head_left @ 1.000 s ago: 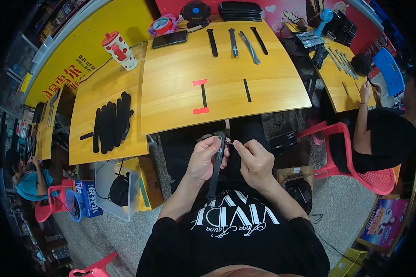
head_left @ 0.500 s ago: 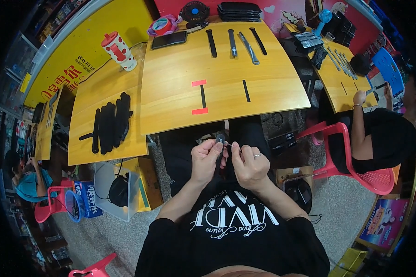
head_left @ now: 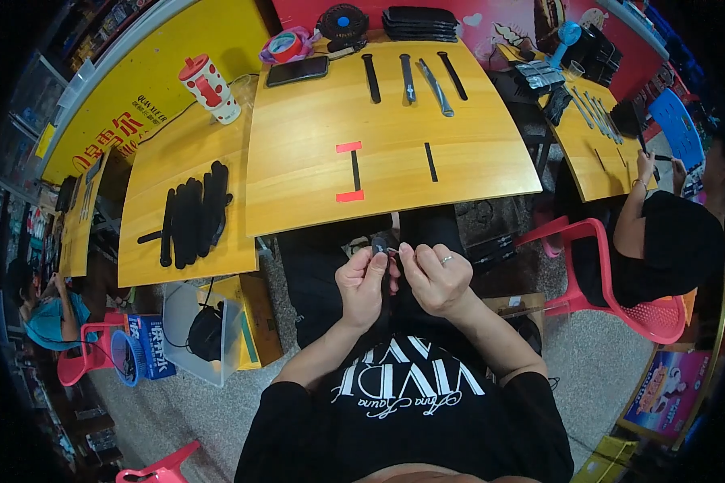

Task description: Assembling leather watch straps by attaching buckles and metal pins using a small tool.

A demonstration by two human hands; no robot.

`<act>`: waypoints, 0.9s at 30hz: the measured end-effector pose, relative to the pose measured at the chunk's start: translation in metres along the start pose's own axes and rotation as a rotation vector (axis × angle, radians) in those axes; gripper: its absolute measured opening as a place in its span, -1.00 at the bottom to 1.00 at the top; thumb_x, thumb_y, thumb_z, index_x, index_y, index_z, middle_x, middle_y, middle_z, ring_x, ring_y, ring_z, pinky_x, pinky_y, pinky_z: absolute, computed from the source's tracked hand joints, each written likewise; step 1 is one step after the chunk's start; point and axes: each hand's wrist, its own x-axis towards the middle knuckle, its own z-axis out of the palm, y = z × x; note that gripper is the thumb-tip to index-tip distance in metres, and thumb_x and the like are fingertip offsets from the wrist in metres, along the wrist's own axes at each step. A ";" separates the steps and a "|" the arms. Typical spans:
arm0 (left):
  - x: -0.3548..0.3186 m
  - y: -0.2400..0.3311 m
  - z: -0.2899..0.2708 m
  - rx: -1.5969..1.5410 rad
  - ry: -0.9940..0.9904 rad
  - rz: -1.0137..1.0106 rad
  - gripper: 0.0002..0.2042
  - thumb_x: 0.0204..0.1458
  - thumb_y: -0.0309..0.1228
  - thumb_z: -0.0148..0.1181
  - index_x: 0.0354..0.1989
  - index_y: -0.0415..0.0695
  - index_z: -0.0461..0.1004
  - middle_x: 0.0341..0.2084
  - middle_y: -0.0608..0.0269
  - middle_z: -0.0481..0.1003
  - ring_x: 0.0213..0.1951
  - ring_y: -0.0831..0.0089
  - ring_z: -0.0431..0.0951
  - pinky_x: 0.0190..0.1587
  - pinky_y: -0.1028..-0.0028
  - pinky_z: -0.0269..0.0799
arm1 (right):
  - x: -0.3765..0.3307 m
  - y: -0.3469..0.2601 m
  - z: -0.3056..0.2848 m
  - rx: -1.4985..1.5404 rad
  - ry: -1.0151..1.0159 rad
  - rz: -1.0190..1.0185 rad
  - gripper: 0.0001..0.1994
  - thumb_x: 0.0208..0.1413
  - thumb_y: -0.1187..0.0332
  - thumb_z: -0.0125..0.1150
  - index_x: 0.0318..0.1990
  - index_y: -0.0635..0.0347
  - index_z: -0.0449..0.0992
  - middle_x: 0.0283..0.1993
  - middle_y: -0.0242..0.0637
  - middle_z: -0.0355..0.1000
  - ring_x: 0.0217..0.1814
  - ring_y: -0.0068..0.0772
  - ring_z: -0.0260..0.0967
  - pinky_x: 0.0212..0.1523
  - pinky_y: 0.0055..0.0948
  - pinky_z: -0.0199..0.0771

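Note:
In front of my lap, just beyond the table's near edge, my left hand (head_left: 364,283) is closed, thumb and fingers pinching a dark strap (head_left: 380,244) whose rounded end sticks up. Most of that strap is hidden by my fingers and the black clothing behind. Close on its right, my right hand (head_left: 437,280), with a ring on one finger, is curled with thumb and forefinger pressed together beside the strap's end. Something small and light shows at those fingertips, too small to name. On the table lie black straps (head_left: 370,79) and grey straps (head_left: 435,88) in a row toward the far side.
The wooden table (head_left: 298,177) bears red tape marks (head_left: 350,196), two thin black strips, a phone (head_left: 298,71) and a small fan (head_left: 343,24). A pile of black straps (head_left: 189,221) and a spotted cup (head_left: 209,88) stand left. A co-worker (head_left: 669,233) sits right.
Both my hands shift slightly, the right one turning a little while staying close to the strap's end. The co-worker on the right has raised a hand.

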 end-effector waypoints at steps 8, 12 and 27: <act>0.010 -0.003 -0.001 0.248 0.066 0.129 -0.79 0.29 -0.36 0.06 -0.34 -0.21 0.49 -0.58 0.40 0.45 -0.60 0.70 0.38 -0.55 0.66 0.28 | -0.005 -0.007 0.018 0.190 0.047 0.284 -0.66 -0.23 0.57 0.20 -0.18 0.40 0.54 -0.48 -0.20 0.34 -0.51 -0.27 0.34 -0.58 -0.40 0.31; 0.013 0.002 -0.006 0.076 0.035 -0.068 -0.79 0.28 -0.38 0.07 -0.39 -0.21 0.47 -0.60 0.40 0.44 -0.61 0.70 0.36 -0.56 0.66 0.27 | -0.002 0.009 0.012 0.171 -0.042 0.176 -0.70 -0.20 0.55 0.21 -0.20 0.40 0.53 -0.49 -0.23 0.32 -0.49 -0.29 0.34 -0.58 -0.40 0.31; 0.018 0.005 -0.015 0.192 -0.116 -0.081 -0.81 0.25 -0.43 0.10 -0.41 -0.22 0.50 -0.62 0.38 0.46 -0.67 0.69 0.36 -0.61 0.66 0.25 | -0.002 0.011 0.012 0.268 -0.134 0.160 -0.71 -0.16 0.48 0.21 -0.21 0.39 0.49 -0.45 -0.20 0.33 -0.43 -0.25 0.39 -0.51 -0.40 0.38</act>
